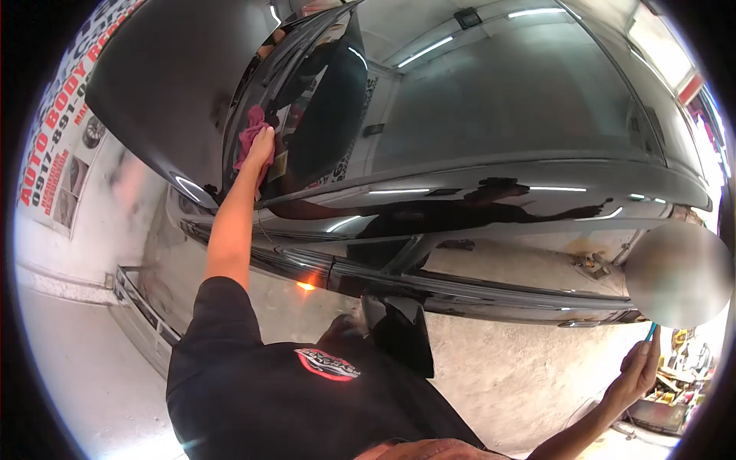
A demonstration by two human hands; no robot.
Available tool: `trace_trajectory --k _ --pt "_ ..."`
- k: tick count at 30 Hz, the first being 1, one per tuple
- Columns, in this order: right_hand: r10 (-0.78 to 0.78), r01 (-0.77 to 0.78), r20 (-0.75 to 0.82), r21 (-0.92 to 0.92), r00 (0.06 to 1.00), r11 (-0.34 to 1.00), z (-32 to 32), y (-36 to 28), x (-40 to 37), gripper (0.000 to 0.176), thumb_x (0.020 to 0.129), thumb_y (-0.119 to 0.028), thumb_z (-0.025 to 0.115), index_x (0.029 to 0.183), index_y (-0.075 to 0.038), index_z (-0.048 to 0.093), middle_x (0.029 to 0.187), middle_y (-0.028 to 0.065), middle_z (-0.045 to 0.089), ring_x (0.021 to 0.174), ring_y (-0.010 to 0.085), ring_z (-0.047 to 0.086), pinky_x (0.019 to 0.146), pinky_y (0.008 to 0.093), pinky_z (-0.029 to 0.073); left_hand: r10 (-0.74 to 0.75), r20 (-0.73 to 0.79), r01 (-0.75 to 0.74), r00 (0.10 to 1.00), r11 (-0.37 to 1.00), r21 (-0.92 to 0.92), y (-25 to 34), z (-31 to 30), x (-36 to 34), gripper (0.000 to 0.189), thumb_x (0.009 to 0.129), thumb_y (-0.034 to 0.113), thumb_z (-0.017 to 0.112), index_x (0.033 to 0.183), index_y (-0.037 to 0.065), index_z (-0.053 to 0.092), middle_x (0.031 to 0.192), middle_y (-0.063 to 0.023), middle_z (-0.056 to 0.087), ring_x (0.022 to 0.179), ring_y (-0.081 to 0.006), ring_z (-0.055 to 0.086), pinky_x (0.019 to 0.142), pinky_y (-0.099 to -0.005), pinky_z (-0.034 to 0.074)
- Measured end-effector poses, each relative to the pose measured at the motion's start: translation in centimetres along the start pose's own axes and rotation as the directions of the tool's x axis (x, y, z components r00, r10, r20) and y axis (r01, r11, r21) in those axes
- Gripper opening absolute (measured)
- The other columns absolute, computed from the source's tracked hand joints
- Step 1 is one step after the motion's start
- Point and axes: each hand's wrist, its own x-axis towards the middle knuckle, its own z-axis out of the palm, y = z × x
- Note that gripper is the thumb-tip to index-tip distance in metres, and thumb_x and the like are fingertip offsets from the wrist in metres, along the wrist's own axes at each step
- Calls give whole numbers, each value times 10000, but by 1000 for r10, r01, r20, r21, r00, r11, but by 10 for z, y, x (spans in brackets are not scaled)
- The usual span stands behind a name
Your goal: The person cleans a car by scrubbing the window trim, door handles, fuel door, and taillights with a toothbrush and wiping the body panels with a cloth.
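Left hand (pixel 261 147) clutches pink cloth (pixel 248 132) against glossy black car (pixel 460 195); right hand (pixel 640 369) pinches teal tool (pixel 652 332). Probably best: even pressure, overlapping strokes.

Single head-worn view (fisheye, dark corners), facing glossy black car (pixel 475 192) close up, own shirt (pixel 307 399) at bottom edge

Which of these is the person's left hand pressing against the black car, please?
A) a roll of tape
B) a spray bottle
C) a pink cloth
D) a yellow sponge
C: the left hand presses a pink cloth against the glossy black car, while the right hand grips a thin teal tool away from it.
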Motion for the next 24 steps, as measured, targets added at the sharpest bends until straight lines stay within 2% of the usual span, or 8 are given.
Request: trace_trajectory --k 5,6,7,11,16,17,21,24 --pt "-11 12 -11 138 1000 990 33 -12 9 415 1096 -119 486 1492 -7 538 706 -78 393 594 12 299 527 204 222 528 73 -530 846 848 12 357 -10 -86 411 1036 274 430 1204 -12 672 1317 -238 653 1274 -416 582 1072 -480 478" --pt "-58 60 -12 150 998 987 45 -22 11 421 1092 -113 484 1492 7 532 722 -71 416 603 18 307 536 206 232 647 61 -639 760 762 -106 422 -1 -109 353 1023 253 452 1156 23 685 1265 -223 668 1184 -419 618 1014 -492 505" --pt "-69 65 13 229 997 971 51 -25 15 430 1085 -99 479 1495 25 520 733 -57 438 611 25 317 538 210 235 903 -175 -912 392 406 55 469 18 -131 320 999 268 494 1122 53 697 1228 -207 687 1114 -413 647 970 -508 518" --pt "-217 204 63 165 974 965 61 -45 16 443 1081 -97 473 1498 49 503 743 -47 450 626 30 332 550 213 240 921 -330 -972 208 158 -174 585 58 -197 473 970 436 608 1208 41 711 1069 -152 699 1086 -378 651 971 -496 509" --pt "-93 94 -27 35 995 995 27 -25 -12 418 1096 -100 496 1499 7 525 743 -77 403 630 18 297 552 212 208 768 -92 -771 634 618 -153 472 11 -111 430 984 391 565 1193 38 693 1208 -203 683 1180 -375 620 1002 -475 490" --pt "-45 45 -59 -7 997 999 13 -10 -19 414 1097 -97 491 1497 6 528 740 -74 400 632 20 297 552 213 210 452 302 -458 839 887 -54 433 -12 -80 444 1001 398 543 1213 30 669 1259 -218 666 1215 -380 609 1025 -474 476" --pt "44 -46 -94 -20 995 999 -1 -24 -49 419 1087 -80 494 1498 -2 530 734 -70 398 634 29 302 556 215 219 199 56 -202 978 978 54 167 -29 -28 435 1034 348 384 1153 16 639 1267 -251 640 1202 -433 586 1004 -526 437" --pt "109 -119 -105 -88 988 989 9 -49 -63 430 1053 -65 492 1467 32 551 747 -43 445 631 40 364 562 207 264 48 56 -39 997 989 -144 1 -30 -27 640 1090 443 383 1549 1 441 1628 -171 413 1526 -259 355 1253 -364 231"
